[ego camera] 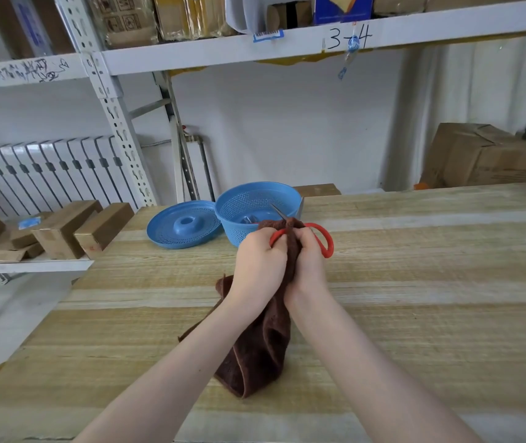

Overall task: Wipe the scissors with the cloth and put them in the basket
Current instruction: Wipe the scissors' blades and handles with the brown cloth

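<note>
Red-handled scissors (324,241) are held above the wooden table (415,282), their two blades spread apart and pointing away toward the blue perforated basket (239,206). A brown cloth (264,343) is bunched around the scissors where blades meet handles and hangs down between my wrists to the table. My left hand (260,263) grips the cloth and one red handle loop. My right hand (308,260) grips the cloth against the scissors, the other red loop sticking out to its right. Something grey lies inside the basket.
A blue perforated lid (185,227) lies on the table just left of the basket. Cardboard boxes (63,231) sit on a low shelf at the left. Another box (482,155) stands behind the table's far right. Metal shelving spans overhead.
</note>
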Available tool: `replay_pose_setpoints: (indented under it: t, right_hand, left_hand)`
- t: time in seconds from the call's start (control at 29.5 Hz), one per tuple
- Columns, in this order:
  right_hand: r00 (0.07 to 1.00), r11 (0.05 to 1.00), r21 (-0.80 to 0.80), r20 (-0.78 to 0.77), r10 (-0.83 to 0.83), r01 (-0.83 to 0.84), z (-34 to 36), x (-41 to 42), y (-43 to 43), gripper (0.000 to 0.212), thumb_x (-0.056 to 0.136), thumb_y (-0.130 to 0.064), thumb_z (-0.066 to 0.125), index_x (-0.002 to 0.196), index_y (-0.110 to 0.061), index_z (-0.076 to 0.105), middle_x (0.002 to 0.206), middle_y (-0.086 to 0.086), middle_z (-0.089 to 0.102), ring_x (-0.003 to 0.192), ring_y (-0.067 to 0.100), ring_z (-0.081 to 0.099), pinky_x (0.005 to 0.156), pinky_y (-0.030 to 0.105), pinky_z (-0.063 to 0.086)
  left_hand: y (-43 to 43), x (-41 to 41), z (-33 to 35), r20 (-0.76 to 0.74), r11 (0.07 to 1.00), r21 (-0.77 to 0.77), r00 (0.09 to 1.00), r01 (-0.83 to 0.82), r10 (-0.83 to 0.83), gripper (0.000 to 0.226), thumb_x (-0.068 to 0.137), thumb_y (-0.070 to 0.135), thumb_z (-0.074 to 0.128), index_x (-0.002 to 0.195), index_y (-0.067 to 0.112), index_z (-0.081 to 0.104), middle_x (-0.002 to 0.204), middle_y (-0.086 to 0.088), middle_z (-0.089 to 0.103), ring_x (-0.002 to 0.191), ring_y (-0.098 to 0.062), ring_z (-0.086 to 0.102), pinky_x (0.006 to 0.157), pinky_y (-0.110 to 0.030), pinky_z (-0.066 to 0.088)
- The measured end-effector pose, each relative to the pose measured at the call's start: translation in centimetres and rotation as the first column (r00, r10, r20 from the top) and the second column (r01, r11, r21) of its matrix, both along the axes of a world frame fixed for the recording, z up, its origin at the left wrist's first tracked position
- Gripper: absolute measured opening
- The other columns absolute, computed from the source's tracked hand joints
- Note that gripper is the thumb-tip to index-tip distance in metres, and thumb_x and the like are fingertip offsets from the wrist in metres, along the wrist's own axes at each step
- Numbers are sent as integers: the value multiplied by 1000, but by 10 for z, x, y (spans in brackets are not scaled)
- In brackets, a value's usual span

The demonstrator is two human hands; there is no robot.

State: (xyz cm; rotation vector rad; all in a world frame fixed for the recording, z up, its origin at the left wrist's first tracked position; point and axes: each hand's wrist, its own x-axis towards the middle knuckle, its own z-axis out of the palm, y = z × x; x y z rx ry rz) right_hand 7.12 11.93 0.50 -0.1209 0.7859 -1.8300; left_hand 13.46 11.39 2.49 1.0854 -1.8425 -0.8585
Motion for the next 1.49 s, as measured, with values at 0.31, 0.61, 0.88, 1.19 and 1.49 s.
replay_pose_setpoints:
  t: [0.31,0.61,0.88,1.19,1.49]
  right_hand:
    - [985,996,-66,161,66,-56,-2,-10,2,47,95,-41,49,65,-10,68,54,4,59,40,16,55,40,16,44]
    - [999,997,74,-48,-2,5,8,-6,-6,25,95,-25,61,109,-5,70,102,13,73,78,22,70,65,28,58]
    - [995,1000,-24,-96,-5,3,2,-4,-3,20,101,-10,50,91,-9,67,82,11,68,67,21,63,60,27,54]
    - [986,997,27,-145,81,-78,3,-8,-6,23,90,-6,61,109,3,69,105,20,71,88,29,70,71,33,58]
    - [929,966,250,-338,148,-63,-15,-18,-14,15,88,6,55,79,-3,63,66,12,63,55,21,61,54,28,53]
  left_hand:
    - [0,1,7,-156,989,146,988,27,-4,25,94,5,44,73,4,58,54,0,52,40,-5,44,44,-17,41]
    - [-4,5,4,103,1000,-5,995,-7,8,37,93,11,48,57,15,40,58,-1,46,61,-23,45,59,-31,35]
    - [-8,2,5,-70,997,74,997,-9,14,30,95,11,47,65,11,50,53,2,50,43,-8,46,48,-23,39]
    - [-16,10,9,81,999,-20,995,-49,50,35,93,12,46,59,15,45,52,0,51,45,-15,51,51,-26,38]
    - [-22,29,5,-191,922,386,974,-40,122,30,95,3,48,67,4,57,47,-2,49,33,-7,41,37,-15,37]
